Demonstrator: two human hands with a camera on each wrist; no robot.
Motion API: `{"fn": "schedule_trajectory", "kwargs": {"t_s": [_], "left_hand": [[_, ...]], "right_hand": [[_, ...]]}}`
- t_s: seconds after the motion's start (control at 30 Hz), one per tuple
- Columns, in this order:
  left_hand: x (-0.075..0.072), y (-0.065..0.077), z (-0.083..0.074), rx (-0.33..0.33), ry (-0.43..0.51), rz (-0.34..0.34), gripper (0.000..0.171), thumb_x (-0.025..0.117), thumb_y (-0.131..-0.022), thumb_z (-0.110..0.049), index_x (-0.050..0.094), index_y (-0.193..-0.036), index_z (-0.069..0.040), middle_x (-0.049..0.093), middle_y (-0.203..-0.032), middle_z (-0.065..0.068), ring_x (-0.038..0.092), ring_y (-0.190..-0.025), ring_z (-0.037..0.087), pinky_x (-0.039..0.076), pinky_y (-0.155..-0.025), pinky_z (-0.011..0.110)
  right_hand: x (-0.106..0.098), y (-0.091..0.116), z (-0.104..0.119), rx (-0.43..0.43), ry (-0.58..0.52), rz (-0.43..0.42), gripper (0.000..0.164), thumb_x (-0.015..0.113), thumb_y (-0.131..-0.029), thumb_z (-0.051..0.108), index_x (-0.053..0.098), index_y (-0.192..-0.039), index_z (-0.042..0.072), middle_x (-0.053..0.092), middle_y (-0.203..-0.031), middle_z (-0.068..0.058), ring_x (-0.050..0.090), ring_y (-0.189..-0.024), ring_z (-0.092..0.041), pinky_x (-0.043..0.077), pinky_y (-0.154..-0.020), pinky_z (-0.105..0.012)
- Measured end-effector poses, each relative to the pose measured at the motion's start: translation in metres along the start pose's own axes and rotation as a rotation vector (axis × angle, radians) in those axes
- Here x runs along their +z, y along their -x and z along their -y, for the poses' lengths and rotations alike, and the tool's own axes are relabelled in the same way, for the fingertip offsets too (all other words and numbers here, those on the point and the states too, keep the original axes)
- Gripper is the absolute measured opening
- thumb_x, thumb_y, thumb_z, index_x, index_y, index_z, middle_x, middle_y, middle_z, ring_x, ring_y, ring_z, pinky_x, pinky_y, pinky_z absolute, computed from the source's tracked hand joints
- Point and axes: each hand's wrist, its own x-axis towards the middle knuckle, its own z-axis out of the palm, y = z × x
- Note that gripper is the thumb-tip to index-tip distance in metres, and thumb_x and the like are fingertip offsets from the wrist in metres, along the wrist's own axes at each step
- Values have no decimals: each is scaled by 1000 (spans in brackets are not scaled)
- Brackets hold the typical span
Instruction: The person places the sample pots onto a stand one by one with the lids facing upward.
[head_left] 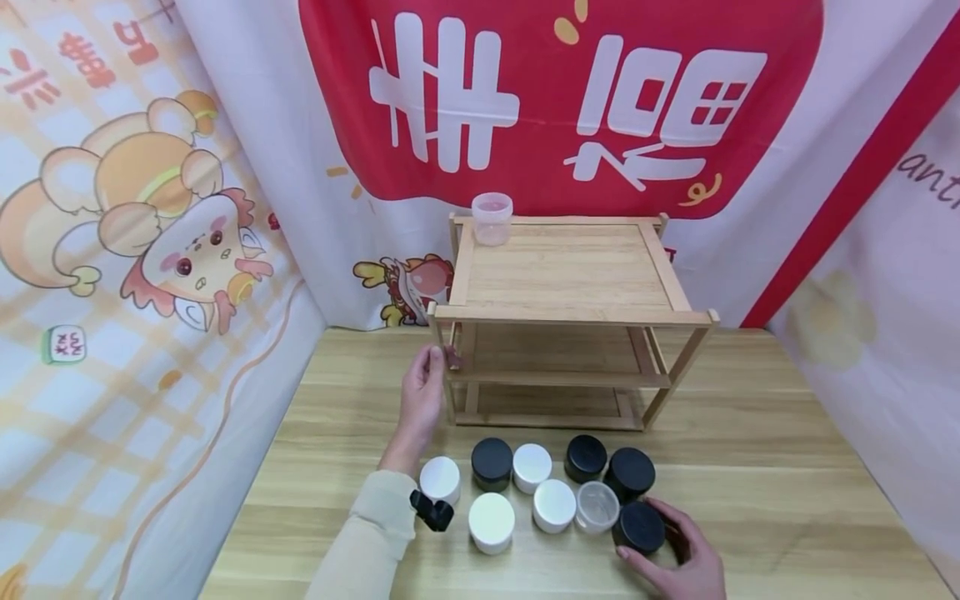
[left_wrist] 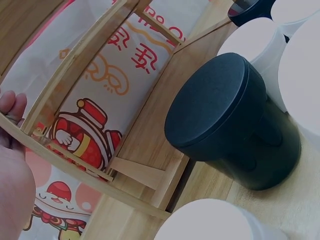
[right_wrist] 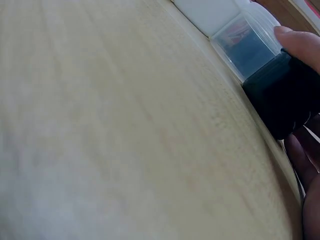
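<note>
My left hand (head_left: pixel 422 392) is at the left front post of a three-tier wooden shelf (head_left: pixel 570 275), gripping it. In the left wrist view, the fingers (left_wrist: pixel 11 105) curl behind that post. My right hand (head_left: pixel 686 554) holds a black lidded jar (head_left: pixel 640 527) at the front right of a cluster, thumb on one side and fingers on the other. Against this jar stands a clear plastic jar (right_wrist: pixel 247 42), seen in the right wrist view. Two more black jars (head_left: pixel 630 472) stand just behind, and another black jar (head_left: pixel 492 463) is farther left among several white jars (head_left: pixel 492 522).
On the shelf's top tier, at its back left corner, stands a clear plastic cup (head_left: pixel 492 218). The shelf stands on a wood-grain table (head_left: pixel 787 467), close to a printed red and white cloth (head_left: pixel 540 108) behind. Patterned cloths hang at both sides.
</note>
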Motion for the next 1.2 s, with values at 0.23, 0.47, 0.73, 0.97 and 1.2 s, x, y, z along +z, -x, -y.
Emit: {"fn": "schedule_trajectory", "kwargs": {"t_s": [0.23,0.47,0.73,0.97,1.2], "left_hand": [[1,2,0,-20,8,-10,49,45,-115,-45,64,-133,-4,70,-128,23,64,-127,29,41,-125,46],[-1,2,-1,-16,5,-13,42,44,-116,-43,66,-130,-9,70,-129,21,65,-125,26,42,-124,47],[-1,1,-1,-3,7,-11,49,45,-116,-41,64,-133,0,71,-126,24,66,-123,20,42,-125,45],[-5,3,-6,3,-2,-5,55,44,-115,-46,62,-136,1,70,-129,23,64,-129,24,39,-127,49],[-5,3,-3,-43,-5,22,60,45,-113,-52,61,-139,0,69,-133,21,62,-131,26,40,-126,52]], "right_hand": [[2,3,1,45,36,-6,82,109,-58,16,74,-131,18,72,-118,26,63,-108,17,46,-94,0],[2,1,5,102,86,-18,81,109,-59,25,74,-133,20,73,-121,17,60,-106,19,45,-92,1],[3,0,10,119,94,-33,83,109,-58,26,74,-133,19,75,-125,7,58,-104,21,45,-90,1],[6,1,7,76,89,-51,79,109,-57,24,75,-129,19,75,-118,17,59,-104,22,45,-90,1],[10,1,-2,72,97,-69,78,110,-56,21,76,-126,18,76,-112,19,60,-100,20,45,-87,1]]}}
